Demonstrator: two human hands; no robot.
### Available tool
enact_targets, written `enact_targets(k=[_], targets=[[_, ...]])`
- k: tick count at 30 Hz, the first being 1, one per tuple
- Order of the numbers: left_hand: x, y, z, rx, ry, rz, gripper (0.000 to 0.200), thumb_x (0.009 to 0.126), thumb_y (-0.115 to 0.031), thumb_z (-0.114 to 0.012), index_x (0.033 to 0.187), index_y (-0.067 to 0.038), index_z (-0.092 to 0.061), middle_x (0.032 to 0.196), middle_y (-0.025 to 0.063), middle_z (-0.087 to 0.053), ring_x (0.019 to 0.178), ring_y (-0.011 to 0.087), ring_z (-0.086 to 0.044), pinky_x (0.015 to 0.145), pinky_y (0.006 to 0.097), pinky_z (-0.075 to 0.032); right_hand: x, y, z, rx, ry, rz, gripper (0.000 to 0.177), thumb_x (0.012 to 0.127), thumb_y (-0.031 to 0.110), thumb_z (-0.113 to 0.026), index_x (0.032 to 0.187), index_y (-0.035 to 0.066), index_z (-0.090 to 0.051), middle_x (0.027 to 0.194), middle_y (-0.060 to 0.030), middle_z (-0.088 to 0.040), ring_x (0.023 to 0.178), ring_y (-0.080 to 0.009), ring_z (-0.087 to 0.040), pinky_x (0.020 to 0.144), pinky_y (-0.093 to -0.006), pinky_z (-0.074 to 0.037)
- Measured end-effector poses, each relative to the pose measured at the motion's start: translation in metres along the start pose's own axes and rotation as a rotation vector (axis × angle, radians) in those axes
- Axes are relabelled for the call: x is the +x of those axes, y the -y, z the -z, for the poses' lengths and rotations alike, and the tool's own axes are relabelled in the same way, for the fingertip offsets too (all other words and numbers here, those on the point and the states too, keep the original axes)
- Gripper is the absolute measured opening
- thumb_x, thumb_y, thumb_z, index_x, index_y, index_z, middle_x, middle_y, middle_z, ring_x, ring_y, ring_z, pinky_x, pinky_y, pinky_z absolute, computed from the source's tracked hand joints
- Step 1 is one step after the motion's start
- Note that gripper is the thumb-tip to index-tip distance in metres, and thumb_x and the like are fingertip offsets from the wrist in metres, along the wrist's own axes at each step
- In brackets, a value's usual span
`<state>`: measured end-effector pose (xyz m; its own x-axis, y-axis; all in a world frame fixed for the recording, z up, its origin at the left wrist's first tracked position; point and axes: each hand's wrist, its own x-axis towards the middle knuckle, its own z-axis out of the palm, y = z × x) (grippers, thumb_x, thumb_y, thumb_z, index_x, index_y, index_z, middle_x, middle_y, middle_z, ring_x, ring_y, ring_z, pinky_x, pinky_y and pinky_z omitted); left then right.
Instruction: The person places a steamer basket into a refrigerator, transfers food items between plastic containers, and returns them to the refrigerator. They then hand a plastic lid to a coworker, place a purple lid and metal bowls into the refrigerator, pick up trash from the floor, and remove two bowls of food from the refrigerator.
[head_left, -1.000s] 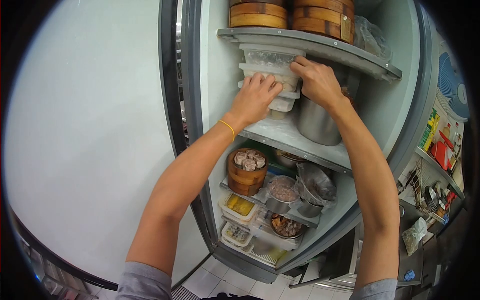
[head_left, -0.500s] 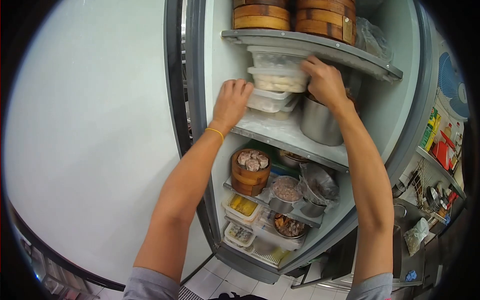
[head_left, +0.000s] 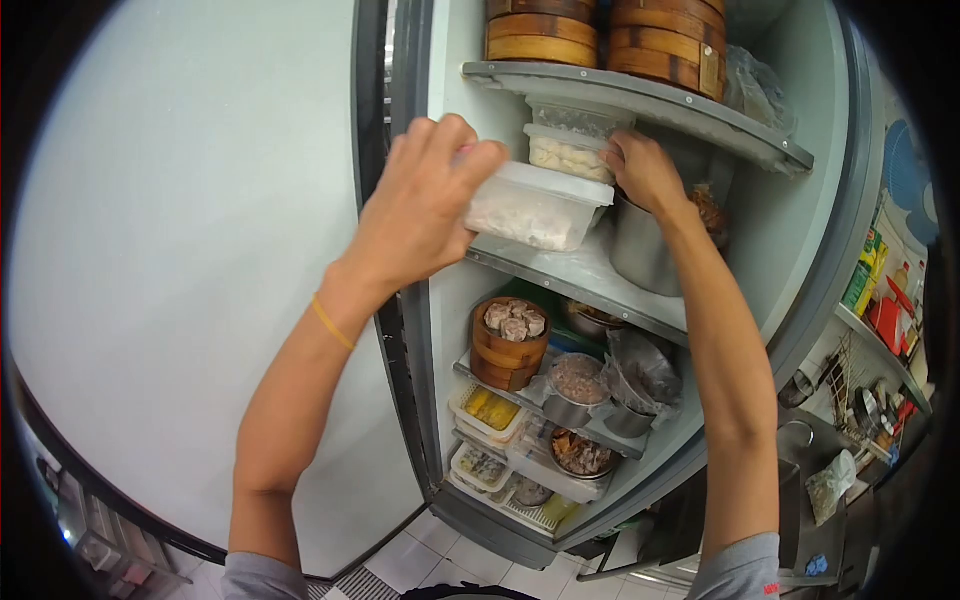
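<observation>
My left hand [head_left: 425,200], a yellow band at its wrist, is closed on the end of a lidded clear plastic container [head_left: 535,215] with pale food inside. This container sticks out over the front edge of the refrigerator shelf [head_left: 590,270]. Behind it, my right hand [head_left: 640,170] grips the right side of another plastic container [head_left: 570,155], which holds white pieces that look like dumplings. A frosted container [head_left: 575,113] rests on top of that one. Just below my right hand stands a tall metal pot [head_left: 645,245] with something brown sticking up at its back.
Bamboo steamers [head_left: 540,40] fill the upper shelf beside a plastic bag [head_left: 755,95]. Lower down are a steamer with dumplings [head_left: 508,350], metal bowls of meat [head_left: 577,380] and plastic tubs [head_left: 490,410]. The open refrigerator door [head_left: 200,250] stands left, a sink counter [head_left: 800,480] right.
My left hand has drawn the lower container out of the stack, toward me. My right hand has stayed at the upper containers, which now sit slightly lower and farther back.
</observation>
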<state>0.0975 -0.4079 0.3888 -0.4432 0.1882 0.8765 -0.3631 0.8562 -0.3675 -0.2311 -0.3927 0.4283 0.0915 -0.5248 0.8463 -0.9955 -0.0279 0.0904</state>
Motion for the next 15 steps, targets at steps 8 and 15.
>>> enact_targets(k=[8, 15], targets=[[-0.048, -0.025, 0.082, 0.044, -0.016, 0.071, 0.044, 0.061, 0.000, -0.070, 0.102, -0.008, -0.057, 0.095, 0.0092, -0.047, 0.088, 0.0297, -0.044, 0.079, 0.0382, -0.039, -0.005, 0.028, -0.037, -0.499, 0.111, 0.153, 0.017, 0.081, 0.022, -0.071, 0.088, 0.007, -0.073, 0.089, -0.0111, -0.070, 0.093, -0.0293, -0.067, 0.098, -0.0507, -0.040], [-0.116, -0.101, 0.145, 0.283, -0.060, 0.047, 0.036, 0.063, -0.010, -0.074, 0.096, -0.014, -0.059, 0.094, 0.0060, -0.049, 0.088, 0.0266, -0.050, 0.079, 0.0419, -0.040, -0.060, 0.080, 0.008, 1.005, 0.068, -0.443, 0.051, 0.093, 0.053, -0.057, 0.121, 0.013, -0.069, 0.104, -0.0035, -0.068, 0.090, -0.0169, -0.060, 0.082, -0.0290, -0.046]])
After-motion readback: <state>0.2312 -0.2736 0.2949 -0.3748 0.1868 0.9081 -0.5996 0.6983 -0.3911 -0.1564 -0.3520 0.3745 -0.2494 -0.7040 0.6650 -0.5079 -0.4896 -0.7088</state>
